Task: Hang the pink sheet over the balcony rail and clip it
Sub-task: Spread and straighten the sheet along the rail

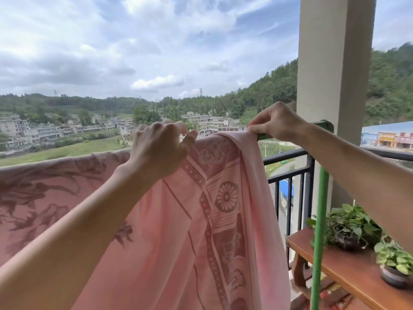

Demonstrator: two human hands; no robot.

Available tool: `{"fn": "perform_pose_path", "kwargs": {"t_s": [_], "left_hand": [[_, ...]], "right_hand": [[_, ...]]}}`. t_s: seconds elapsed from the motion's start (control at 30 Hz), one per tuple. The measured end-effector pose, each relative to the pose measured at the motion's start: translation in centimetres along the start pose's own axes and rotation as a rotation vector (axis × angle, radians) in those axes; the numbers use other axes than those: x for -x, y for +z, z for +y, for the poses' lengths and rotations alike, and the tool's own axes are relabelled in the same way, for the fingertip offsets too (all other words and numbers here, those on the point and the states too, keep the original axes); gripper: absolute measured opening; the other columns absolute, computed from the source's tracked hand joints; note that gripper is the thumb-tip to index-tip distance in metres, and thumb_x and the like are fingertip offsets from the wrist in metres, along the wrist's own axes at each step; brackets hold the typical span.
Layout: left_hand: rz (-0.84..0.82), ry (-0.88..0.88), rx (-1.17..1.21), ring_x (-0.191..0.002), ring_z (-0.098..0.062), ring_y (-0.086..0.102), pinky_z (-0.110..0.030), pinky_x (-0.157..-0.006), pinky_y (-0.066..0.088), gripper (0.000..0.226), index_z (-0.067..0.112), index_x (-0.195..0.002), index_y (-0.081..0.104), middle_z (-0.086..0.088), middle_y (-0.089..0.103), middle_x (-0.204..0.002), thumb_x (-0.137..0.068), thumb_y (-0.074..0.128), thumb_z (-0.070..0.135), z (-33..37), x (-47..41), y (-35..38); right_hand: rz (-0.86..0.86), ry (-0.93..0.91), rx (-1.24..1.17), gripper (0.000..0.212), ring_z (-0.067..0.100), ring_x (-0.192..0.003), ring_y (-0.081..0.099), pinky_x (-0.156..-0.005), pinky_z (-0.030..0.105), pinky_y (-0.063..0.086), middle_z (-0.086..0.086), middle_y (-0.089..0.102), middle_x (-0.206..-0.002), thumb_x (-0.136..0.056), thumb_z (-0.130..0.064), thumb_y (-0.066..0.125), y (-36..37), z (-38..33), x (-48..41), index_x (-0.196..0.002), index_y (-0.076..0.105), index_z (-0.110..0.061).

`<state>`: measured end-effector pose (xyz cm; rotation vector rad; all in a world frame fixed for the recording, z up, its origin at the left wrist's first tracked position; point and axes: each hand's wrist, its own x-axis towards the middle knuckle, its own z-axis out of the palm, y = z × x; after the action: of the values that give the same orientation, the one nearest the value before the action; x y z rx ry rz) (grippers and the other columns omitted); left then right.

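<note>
The pink sheet, printed with darker floral and wheel patterns, hangs draped over a green horizontal pole that shows only at its right end, and stretches away to the left. My left hand pinches the sheet's top fold near the middle. My right hand pinches the sheet's right edge where it meets the bare green pole. No clip is visible in either hand.
A beige pillar stands right of the pole's end. The black balcony railing runs below. A green upright pole stands in front of a wooden shelf with two potted plants.
</note>
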<state>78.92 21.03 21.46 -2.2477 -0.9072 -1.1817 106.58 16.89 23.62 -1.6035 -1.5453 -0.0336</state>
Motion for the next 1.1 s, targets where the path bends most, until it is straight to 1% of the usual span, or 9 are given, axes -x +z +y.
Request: {"fn": "perform_pose_path", "kwargs": {"t_s": [0.13,0.27,0.47,0.57,0.67,0.77,0.87,1.0,1.1], "left_hand": [[-0.164,-0.017,-0.002,-0.055,-0.012,0.054,-0.025,-0.056,0.037,0.047,0.017,-0.078,0.054,0.003,0.055,-0.061,-0.097,0.033,0.055,3.8,-2.3,2.7],[-0.101,-0.020,-0.164,-0.050,-0.010,0.049,-0.021,-0.055,0.036,0.063,0.020,-0.070,0.052,0.005,0.053,-0.057,-0.090,0.014,0.067,4.6,-2.0,4.6],[-0.153,-0.219,-0.205,-0.057,-0.011,0.054,-0.019,-0.056,0.034,0.057,0.020,-0.082,0.059,0.003,0.057,-0.061,-0.095,0.023,0.061,4.2,-1.9,4.1],[-0.157,-0.249,-0.266,-0.057,-0.012,0.054,-0.022,-0.058,0.034,0.058,0.020,-0.077,0.057,0.005,0.057,-0.060,-0.094,0.023,0.064,5.4,-1.9,4.8],[-0.143,-0.308,-0.255,-0.061,-0.014,0.055,-0.031,-0.069,0.041,0.051,0.025,-0.075,0.053,0.005,0.059,-0.063,-0.095,0.023,0.061,7.0,-1.7,5.1],[-0.103,-0.348,-0.218,-0.077,-0.019,0.049,-0.042,-0.085,0.037,0.043,0.023,-0.093,0.061,-0.001,0.062,-0.090,-0.099,0.029,0.050,8.9,-1.2,5.1],[-0.112,-0.357,-0.231,-0.097,-0.023,0.047,-0.042,-0.092,0.032,0.041,0.022,-0.114,0.058,-0.006,0.057,-0.112,-0.098,0.033,0.049,10.8,-1.4,5.8],[-0.088,-0.290,-0.250,-0.109,-0.022,0.046,-0.041,-0.098,0.029,0.041,0.021,-0.126,0.051,-0.007,0.054,-0.122,-0.096,0.041,0.047,13.2,-3.1,7.3],[-0.126,-0.297,-0.212,-0.100,-0.018,0.048,-0.041,-0.095,0.030,0.037,0.022,-0.116,0.055,-0.005,0.059,-0.112,-0.098,0.036,0.049,14.4,-4.7,8.7]], "right_hand": [[-0.105,-0.061,0.146,0.014,0.013,-0.081,0.066,-0.078,0.033,0.054,-0.006,0.072,-0.079,-0.082,-0.031,0.074,-1.8,0.9,-0.5,-0.082,0.078,-0.018],[-0.135,-0.144,0.163,0.018,0.018,-0.072,0.060,-0.072,0.035,0.052,0.005,0.068,-0.076,-0.090,-0.021,0.066,-2.2,3.4,-2.0,-0.078,0.072,-0.008],[0.244,0.036,0.379,0.020,0.027,-0.089,0.062,-0.071,0.024,0.037,0.015,0.068,-0.101,-0.095,-0.016,0.055,-9.3,9.4,-7.4,-0.090,0.068,-0.001],[-0.022,-0.028,0.381,0.019,0.023,-0.082,0.058,-0.074,0.030,0.043,0.012,0.068,-0.102,-0.092,-0.025,0.060,-8.9,10.5,-8.1,-0.086,0.066,-0.009],[-0.262,-0.234,0.172,0.038,0.021,-0.097,0.058,-0.087,0.037,0.049,-0.002,0.060,-0.108,-0.092,-0.044,0.057,-7.5,9.8,-5.4,-0.110,0.065,-0.012],[-0.410,-0.343,0.018,0.030,0.024,-0.088,0.068,-0.080,0.041,0.058,0.004,0.072,-0.097,-0.086,-0.039,0.065,-7.5,10.6,-3.4,-0.097,0.074,-0.013],[-0.248,-0.343,-0.041,0.011,0.024,-0.079,0.069,-0.073,0.042,0.060,0.006,0.073,-0.081,-0.085,-0.024,0.071,-8.6,12.7,-4.8,-0.083,0.075,-0.014],[0.185,-0.235,0.024,0.017,0.033,-0.087,0.068,-0.073,0.039,0.054,0.005,0.069,-0.079,-0.085,-0.026,0.070,-11.9,17.2,-9.2,-0.072,0.071,-0.014],[-0.037,-0.092,0.177,0.019,0.028,-0.085,0.065,-0.072,0.033,0.051,0.009,0.071,-0.087,-0.082,-0.029,0.073,-13.3,19.8,-9.8,-0.077,0.073,-0.012]]}}
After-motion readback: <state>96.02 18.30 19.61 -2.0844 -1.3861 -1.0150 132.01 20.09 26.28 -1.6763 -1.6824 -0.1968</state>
